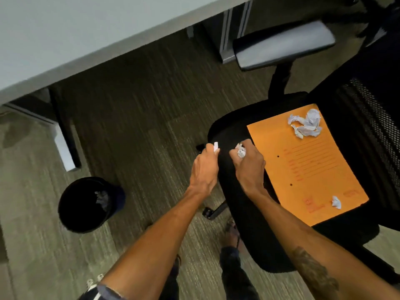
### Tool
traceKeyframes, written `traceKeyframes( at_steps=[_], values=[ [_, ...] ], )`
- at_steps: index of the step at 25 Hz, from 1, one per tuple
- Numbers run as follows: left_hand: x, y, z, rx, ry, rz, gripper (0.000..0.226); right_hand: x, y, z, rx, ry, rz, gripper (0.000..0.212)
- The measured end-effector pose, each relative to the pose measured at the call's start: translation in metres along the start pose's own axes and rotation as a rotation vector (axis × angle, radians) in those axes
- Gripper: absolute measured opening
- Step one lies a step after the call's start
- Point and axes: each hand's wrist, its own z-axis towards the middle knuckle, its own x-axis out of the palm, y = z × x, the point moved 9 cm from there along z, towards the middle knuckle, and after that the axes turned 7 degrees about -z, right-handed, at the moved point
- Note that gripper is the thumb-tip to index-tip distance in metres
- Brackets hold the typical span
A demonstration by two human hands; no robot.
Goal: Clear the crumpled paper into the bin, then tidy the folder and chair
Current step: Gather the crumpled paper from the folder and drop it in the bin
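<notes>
Hands first: we see the left hand (pixel 205 163) pinching a small white paper scrap (pixel 216 147) and the right hand (pixel 249 165) clenched around a crumpled white paper ball (pixel 241 151), both above the black office chair's (pixel 233 131) seat. More crumpled paper (pixel 306 125) lies on the orange cardboard folder (pixel 311 167); the round black bin (pixel 86 204) stands on the carpet, left.

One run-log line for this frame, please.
left hand: holds paper scrap | right hand: holds paper ball | folder: on chair, two wads left | bin: paper inside
</notes>
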Motion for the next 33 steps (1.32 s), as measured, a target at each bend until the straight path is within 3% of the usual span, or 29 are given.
traceKeyframes(
  at_steps=[12, 19, 21, 26, 30, 33],
  values=[
    [-0.159, 0.2, -0.064, -0.312, -0.219, -0.122, 0.029, 0.153, 0.192, -0.08, -0.158, 0.211, -0.009, 0.021],
    [-0.234, 0.312, -0.123, -0.49, -0.313, -0.137, 0.032, 0.251, 0.292, -0.15, -0.165, 0.496, 0.03, 0.02],
    [-0.255, 0.346, -0.139, -0.55, -0.347, -0.151, 0.033, 0.284, 0.312, -0.172, -0.097, 0.59, 0.063, 0.023],
    [-0.291, 0.427, -0.182, -0.678, -0.451, -0.2, 0.035, 0.357, 0.336, -0.224, 0.277, 0.722, 0.155, 0.027],
    [-0.302, 0.477, -0.207, -0.824, -0.509, -0.3, 0.035, 0.398, 0.352, -0.253, 0.399, 0.801, 0.13, 0.043],
    [-0.297, 0.513, -0.222, -1.031, -0.505, -0.477, 0.04, 0.418, 0.363, -0.268, 0.484, 0.847, 0.144, 0.022]
  ],
)
